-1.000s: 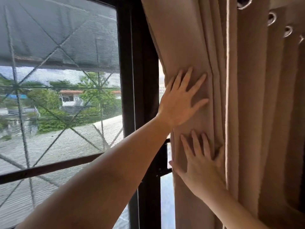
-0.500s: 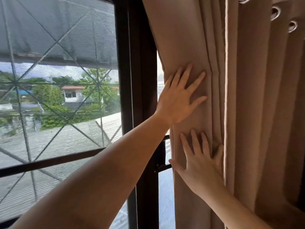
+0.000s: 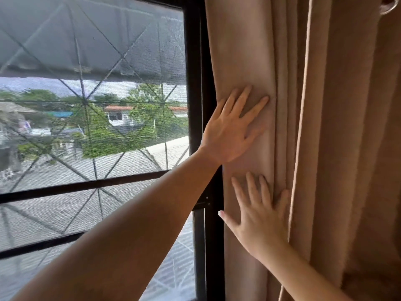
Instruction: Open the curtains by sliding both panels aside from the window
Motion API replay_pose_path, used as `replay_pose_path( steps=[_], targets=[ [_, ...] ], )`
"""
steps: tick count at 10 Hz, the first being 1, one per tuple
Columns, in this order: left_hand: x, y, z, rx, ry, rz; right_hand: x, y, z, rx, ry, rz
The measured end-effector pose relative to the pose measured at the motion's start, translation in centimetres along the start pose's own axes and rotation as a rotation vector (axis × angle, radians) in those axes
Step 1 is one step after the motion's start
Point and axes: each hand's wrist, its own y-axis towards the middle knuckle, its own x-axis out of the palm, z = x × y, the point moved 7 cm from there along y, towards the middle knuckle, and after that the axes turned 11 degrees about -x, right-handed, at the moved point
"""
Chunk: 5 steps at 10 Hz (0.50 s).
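Note:
A beige curtain panel [image 3: 325, 105] hangs bunched in vertical folds at the right side of the window [image 3: 93, 127]. My left hand [image 3: 230, 129] lies flat on the curtain's left edge fold, fingers spread and pointing up-right. Just below it my right hand [image 3: 258, 216] presses flat on the same fold, fingers spread upward, thumb out to the left. Neither hand grips the cloth. The curtain's left edge reaches the dark vertical window frame [image 3: 195, 83]. No second panel is in view.
The window has a mesh screen and a diamond-pattern grille, with trees, houses and a road outside. A metal eyelet [image 3: 389, 6] of the curtain shows at the top right. A narrow strip of glass [image 3: 186, 257] shows beside the frame, low down.
The view has shifted right and the curtain edge now covers the strip of glass right of the frame at hand height. Both hands stay flat on the fold.

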Motion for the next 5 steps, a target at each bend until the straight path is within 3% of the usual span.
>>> replay_pose_path(
  steps=[3, 5],
  targets=[
    [-7.6, -4.1, -5.4, -0.061, -0.033, -0.153, -2.4, -2.3, -9.1, -0.068, 0.07, 0.007],
    [-13.8, -7.8, -10.5, -0.055, 0.04, -0.169, -4.7, -3.6, -17.3, -0.097, 0.049, 0.034]
  ],
)
